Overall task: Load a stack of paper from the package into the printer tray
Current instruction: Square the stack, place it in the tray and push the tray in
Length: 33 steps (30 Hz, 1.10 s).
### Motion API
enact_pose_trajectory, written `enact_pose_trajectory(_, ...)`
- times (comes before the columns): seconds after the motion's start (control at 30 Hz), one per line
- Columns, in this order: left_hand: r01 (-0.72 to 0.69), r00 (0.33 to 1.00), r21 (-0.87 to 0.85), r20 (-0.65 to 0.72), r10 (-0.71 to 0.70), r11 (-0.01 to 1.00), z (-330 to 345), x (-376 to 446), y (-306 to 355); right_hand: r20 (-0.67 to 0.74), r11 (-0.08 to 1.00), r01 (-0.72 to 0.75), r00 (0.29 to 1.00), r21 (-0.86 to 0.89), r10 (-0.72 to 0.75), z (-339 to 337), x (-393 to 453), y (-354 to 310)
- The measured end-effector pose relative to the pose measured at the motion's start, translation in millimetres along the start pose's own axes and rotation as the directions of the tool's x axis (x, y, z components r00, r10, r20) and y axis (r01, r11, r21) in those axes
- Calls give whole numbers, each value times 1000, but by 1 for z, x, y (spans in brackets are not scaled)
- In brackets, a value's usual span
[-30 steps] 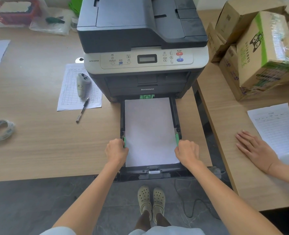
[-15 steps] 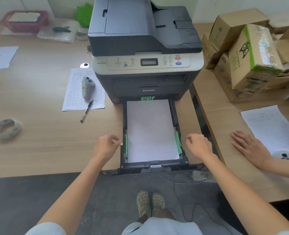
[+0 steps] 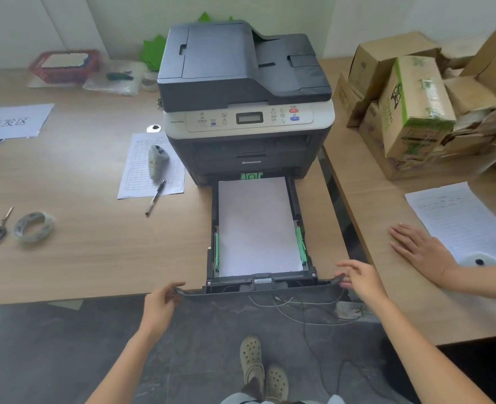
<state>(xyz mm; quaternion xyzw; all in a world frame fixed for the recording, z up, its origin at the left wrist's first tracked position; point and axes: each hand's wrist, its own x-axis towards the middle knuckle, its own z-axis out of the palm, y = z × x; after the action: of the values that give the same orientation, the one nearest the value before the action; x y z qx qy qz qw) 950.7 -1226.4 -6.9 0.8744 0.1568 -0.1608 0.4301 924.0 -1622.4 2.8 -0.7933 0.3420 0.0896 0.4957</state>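
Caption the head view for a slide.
Both hands, left hand and right hand, at the front corners of the paper-filled tray.

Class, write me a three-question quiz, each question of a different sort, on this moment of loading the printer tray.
1. True or false: the tray is pushed fully into the printer.
2. Which lies on the gridded sheet? A) scissors B) pen C) tape roll
3. Fill in: the left hand and right hand are at the ends of the tray's front ____.

Key
1. False: it is pulled out, with paper inside.
2. B: the pen.
3. panel.
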Motion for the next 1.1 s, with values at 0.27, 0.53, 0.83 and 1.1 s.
enact_pose_trajectory(0.27, 80, 990, -99, -111, -91, 992, 39, -33, 8, 81, 974, 62, 996, -219, -46, 9, -33, 25)
enact_pose_trajectory(0.53, 120, 959, -3, -260, -116, 993, 52, -37, 28, -45, 915, 15, 998, -404, -36, 21, -37, 9)
enact_pose_trajectory(0.83, 41, 947, -49, -316, -54, 998, 39, -27, 43, -99, 925, 68, 989, -374, -113, 13, -27, -12)
enact_pose_trajectory(1.1, 66, 966, -130, -240, -95, 989, 43, 2, 64, -80, 967, 45, 994, -251, -68, 16, -3, -31)
